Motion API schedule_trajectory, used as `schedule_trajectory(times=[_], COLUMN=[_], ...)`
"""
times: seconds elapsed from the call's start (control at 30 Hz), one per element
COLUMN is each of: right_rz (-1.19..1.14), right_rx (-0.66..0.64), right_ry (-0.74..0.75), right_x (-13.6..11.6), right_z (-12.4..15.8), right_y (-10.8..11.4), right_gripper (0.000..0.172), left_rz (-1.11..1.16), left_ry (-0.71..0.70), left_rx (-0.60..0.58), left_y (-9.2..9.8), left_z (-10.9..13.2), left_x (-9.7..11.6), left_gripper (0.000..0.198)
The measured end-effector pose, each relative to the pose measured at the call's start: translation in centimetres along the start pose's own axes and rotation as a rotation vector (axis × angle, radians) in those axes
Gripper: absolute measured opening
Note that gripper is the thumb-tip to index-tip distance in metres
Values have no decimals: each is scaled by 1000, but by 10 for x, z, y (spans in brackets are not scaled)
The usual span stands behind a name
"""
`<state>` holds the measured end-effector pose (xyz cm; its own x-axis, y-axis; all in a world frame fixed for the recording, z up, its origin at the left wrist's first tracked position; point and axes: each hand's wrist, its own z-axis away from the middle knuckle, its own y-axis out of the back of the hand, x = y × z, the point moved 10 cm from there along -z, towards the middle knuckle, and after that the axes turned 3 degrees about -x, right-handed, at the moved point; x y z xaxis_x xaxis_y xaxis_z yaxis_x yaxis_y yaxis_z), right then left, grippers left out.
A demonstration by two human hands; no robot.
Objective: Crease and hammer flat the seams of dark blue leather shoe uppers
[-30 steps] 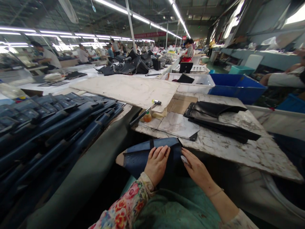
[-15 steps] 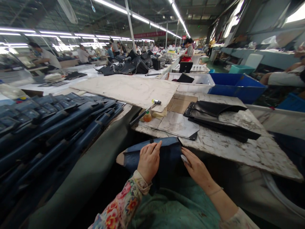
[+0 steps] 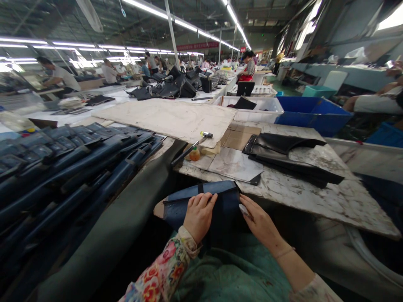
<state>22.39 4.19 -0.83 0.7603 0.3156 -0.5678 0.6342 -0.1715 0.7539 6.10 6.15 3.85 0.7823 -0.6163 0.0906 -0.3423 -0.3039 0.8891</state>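
Observation:
A dark blue leather piece with a lighter blue upper strip and a tan left tip lies across my lap, below the table edge. A narrow black band crosses its strip. My left hand rests on the front of the piece, fingers bent and held together against it. My right hand grips its right end, fingers along the edge. By the right thumb shows a small pale grey shiny thing, too small to name. The lower part of the leather is lost in shadow.
Left lie rows of blue leather pieces. Ahead on the marbled table are a hammer, a small orange bottle and black leather pieces. A white bin and a blue bin stand behind. People work farther off.
My left hand has slid slightly down and to the right on the leather, baring more of the black band. My right hand stays in place at the right end.

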Motion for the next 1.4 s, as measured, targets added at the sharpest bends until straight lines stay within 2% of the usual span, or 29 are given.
schedule_trajectory(times=[0.27,0.4,0.47,0.6,0.87,1.07,1.27,1.4], right_rz=[3,14,24,39,90,81,211,277], right_rx=[18,3,0,-22,-11,-131,24,60], right_ry=[14,12,5,2,-15,-58,-149,-48], right_x=[-3,-3,-2,0,4,11,16,-4], right_z=[0,-1,-2,-3,-2,-3,-16,-24], right_y=[3,2,3,7,16,12,45,44], right_gripper=[40,39,38,36,35,35,52,41], left_rz=[23,62,45,44,93,111,59,47], left_ry=[11,145,166,111,26,-81,-114,-108], left_rx=[-4,-94,-157,-230,-265,-287,-228,-227], left_y=[3,2,-2,-14,-37,-47,-45,-43], left_z=[1,-17,-29,-43,-49,-55,-53,-54], left_x=[-2,-8,-5,10,32,50,54,50], left_gripper=[36,15,10,9,25,26,30,27])
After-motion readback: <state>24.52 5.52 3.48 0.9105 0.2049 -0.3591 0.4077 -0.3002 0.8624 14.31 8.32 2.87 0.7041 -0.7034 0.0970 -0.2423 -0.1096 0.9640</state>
